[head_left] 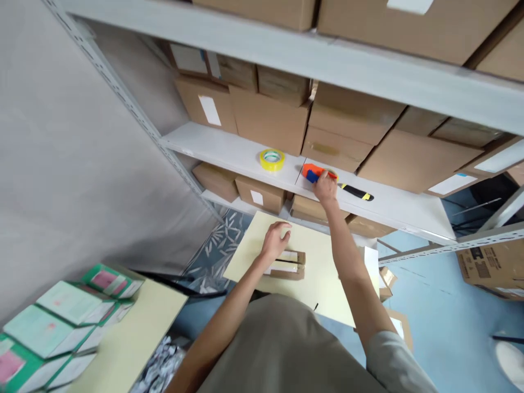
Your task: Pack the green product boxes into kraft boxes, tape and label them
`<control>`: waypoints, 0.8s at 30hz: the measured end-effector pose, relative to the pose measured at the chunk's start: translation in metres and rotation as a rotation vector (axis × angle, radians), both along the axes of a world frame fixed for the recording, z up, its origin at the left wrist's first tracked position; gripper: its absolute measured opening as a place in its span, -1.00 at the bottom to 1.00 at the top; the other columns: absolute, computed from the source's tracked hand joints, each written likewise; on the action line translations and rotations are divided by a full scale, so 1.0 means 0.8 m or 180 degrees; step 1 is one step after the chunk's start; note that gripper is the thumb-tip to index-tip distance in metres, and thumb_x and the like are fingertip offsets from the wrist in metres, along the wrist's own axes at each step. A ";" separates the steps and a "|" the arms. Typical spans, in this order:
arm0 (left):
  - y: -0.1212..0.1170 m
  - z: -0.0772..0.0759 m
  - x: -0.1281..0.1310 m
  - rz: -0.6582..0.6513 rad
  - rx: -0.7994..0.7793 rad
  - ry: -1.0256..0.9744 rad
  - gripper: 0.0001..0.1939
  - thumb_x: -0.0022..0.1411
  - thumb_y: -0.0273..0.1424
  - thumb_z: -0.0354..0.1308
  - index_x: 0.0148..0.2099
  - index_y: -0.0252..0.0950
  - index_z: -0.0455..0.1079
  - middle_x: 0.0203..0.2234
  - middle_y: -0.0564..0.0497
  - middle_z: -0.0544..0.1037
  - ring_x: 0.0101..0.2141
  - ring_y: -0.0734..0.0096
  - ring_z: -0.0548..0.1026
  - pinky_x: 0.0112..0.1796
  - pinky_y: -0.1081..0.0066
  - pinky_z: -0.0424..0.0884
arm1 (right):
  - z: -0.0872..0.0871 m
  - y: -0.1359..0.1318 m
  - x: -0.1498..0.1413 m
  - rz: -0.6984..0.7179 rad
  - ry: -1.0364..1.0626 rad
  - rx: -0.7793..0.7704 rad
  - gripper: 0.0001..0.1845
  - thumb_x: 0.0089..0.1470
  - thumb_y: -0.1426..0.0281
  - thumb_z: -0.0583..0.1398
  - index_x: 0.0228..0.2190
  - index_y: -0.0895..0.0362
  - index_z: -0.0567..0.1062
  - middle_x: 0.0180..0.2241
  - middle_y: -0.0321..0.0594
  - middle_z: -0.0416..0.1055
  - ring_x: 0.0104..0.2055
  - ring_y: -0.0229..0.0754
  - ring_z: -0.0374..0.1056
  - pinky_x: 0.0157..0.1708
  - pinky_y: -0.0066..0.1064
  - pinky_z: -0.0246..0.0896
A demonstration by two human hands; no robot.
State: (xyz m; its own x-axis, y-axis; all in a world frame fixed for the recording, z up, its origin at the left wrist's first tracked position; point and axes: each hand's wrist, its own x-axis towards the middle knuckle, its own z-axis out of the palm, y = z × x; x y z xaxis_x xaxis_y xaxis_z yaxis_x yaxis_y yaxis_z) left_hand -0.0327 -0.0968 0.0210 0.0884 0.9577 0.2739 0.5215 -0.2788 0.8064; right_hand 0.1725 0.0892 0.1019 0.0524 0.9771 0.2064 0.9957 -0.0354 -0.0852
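My right hand reaches up to the white shelf and closes on an orange and blue tape dispenser lying there. My left hand rests with curled fingers on a small cardboard box, which lies on a pale yellow table. A black and yellow utility knife lies on the shelf just right of my right hand. A roll of yellow tape sits on the shelf to the left of the dispenser.
Brown cardboard boxes fill the shelves behind and above. A second yellow table at lower left carries stacked green and white packages. White scraps litter the blue floor. A grey wall stands at left.
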 end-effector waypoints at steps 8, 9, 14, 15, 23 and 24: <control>-0.084 -0.021 -0.035 0.0308 -0.0455 -0.0621 -0.78 0.41 -0.46 0.16 0.02 -0.19 0.57 0.00 -0.09 0.69 0.05 0.16 0.63 0.17 0.11 0.52 | -0.042 -0.024 0.021 0.0439 0.0440 0.0287 -0.36 0.53 0.17 -0.02 0.35 0.43 0.20 0.15 0.44 0.41 0.24 0.31 0.41 0.24 0.28 0.23; -0.094 -0.021 -0.039 0.0367 -0.0520 -0.0728 -0.80 0.43 -0.43 0.16 0.03 -0.19 0.56 0.00 -0.09 0.69 0.05 0.18 0.63 0.16 0.14 0.53 | -0.051 -0.052 0.013 0.0529 0.0611 0.0245 -0.33 0.53 0.11 -0.03 0.37 0.38 0.19 0.19 0.42 0.38 0.25 0.32 0.39 0.20 0.27 0.28; -0.141 -0.021 -0.049 0.0701 -0.0720 -0.1179 -0.82 0.47 -0.27 0.22 0.03 -0.20 0.52 -0.08 -0.07 0.68 -0.08 0.28 0.65 0.00 0.27 0.58 | -0.113 -0.250 -0.068 0.0789 0.3111 -0.1094 -0.33 0.42 -0.11 0.09 0.25 0.13 0.36 0.02 0.09 0.54 0.08 0.15 0.49 0.06 0.03 0.49; -0.149 -0.024 -0.050 0.0753 -0.0756 -0.1174 -0.81 0.46 -0.26 0.24 0.02 -0.20 0.52 -0.11 -0.06 0.68 -0.10 0.28 0.65 -0.03 0.27 0.58 | -0.126 -0.286 -0.084 0.0728 0.3727 -0.1445 -0.35 0.37 -0.15 0.14 0.17 0.10 0.42 -0.03 0.02 0.58 0.03 0.12 0.50 0.06 -0.01 0.50; -0.183 -0.049 -0.057 0.0455 -0.1237 -0.1156 -0.79 0.44 -0.20 0.25 -0.05 -0.22 0.51 -0.19 -0.05 0.65 -0.19 0.27 0.64 -0.09 0.27 0.58 | -0.158 -0.367 -0.108 0.0256 0.5031 -0.2129 -0.34 0.09 -0.16 0.38 -0.02 0.06 0.50 -0.11 -0.13 0.61 -0.02 0.02 0.50 0.07 -0.13 0.46; -0.182 -0.049 -0.058 0.0375 -0.1242 -0.1133 -0.79 0.44 -0.20 0.25 -0.04 -0.22 0.52 -0.19 -0.05 0.65 -0.20 0.28 0.64 -0.10 0.28 0.58 | -0.156 -0.365 -0.105 0.0286 0.5002 -0.2126 -0.35 0.11 -0.17 0.37 -0.01 0.06 0.51 -0.11 -0.13 0.61 -0.02 0.02 0.50 0.07 -0.14 0.45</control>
State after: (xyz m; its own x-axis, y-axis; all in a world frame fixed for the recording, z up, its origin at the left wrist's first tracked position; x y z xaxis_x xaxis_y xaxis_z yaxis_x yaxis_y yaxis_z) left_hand -0.0787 -0.2427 -0.0183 -0.0590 0.9921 -0.1108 0.2068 0.1207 0.9709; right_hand 0.0881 -0.2026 -0.0229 -0.2654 0.8768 -0.4010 -0.0242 -0.4218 -0.9063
